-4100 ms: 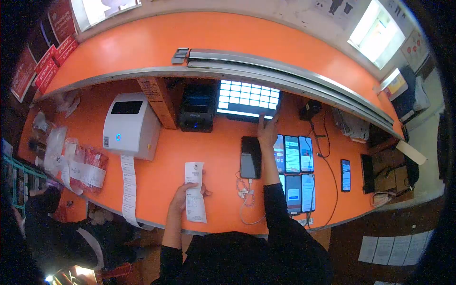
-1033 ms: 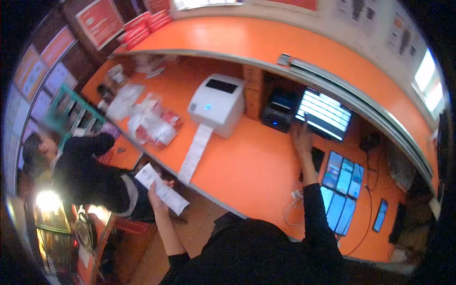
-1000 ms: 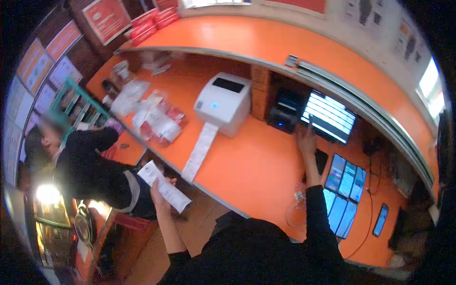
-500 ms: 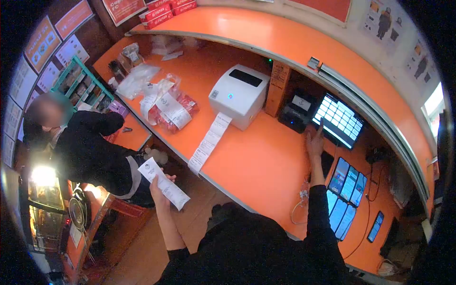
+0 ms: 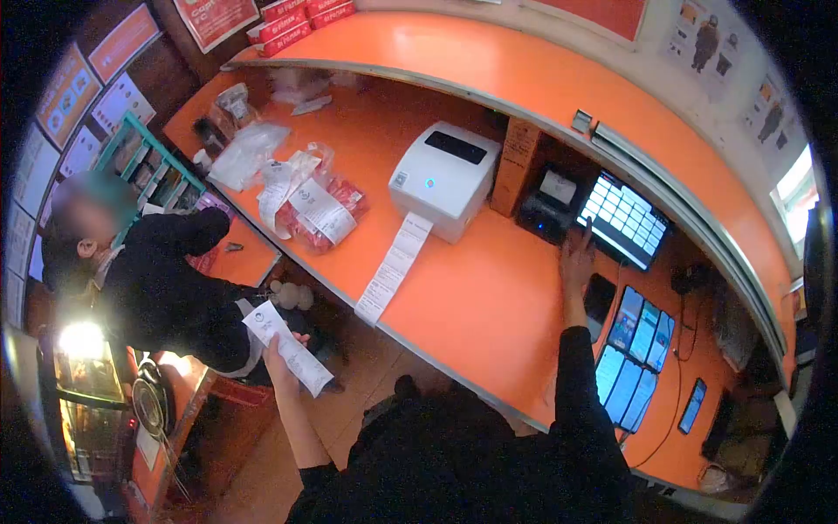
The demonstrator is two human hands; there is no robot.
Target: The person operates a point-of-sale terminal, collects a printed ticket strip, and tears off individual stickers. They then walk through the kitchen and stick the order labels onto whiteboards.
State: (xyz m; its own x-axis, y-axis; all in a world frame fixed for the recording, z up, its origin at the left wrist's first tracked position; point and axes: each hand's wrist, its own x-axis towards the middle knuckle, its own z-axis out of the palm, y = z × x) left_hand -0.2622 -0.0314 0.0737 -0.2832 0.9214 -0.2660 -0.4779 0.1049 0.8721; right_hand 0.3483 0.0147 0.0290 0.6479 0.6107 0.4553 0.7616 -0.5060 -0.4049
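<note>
My left hand [image 5: 279,365] is closed around a long white printed receipt [image 5: 303,365], held out over the floor beside the counter. At the right, my right hand [image 5: 577,262] reaches up to a touchscreen [image 5: 630,217] showing a grid of light tiles. Its fingers are stretched out, with one fingertip over the screen's lower left edge; whether it touches the glass I cannot tell. A small black device [image 5: 546,214] stands just left of that hand. From a white label printer [image 5: 445,179] with a blue light, a printed paper strip [image 5: 394,269] hangs to the counter's edge.
On the orange counter [image 5: 471,306] lie plastic bags with red contents and paper slips [image 5: 321,214]. Several phones [image 5: 642,327] and cables are at the right. A co-worker in black [image 5: 175,271] stands at the left, near a lit glass cabinet [image 5: 87,367].
My left hand and the receipt have shifted slightly left and down in view. My right hand has lowered a little, and its extended finger is less upright. The camera view has shifted slightly.
</note>
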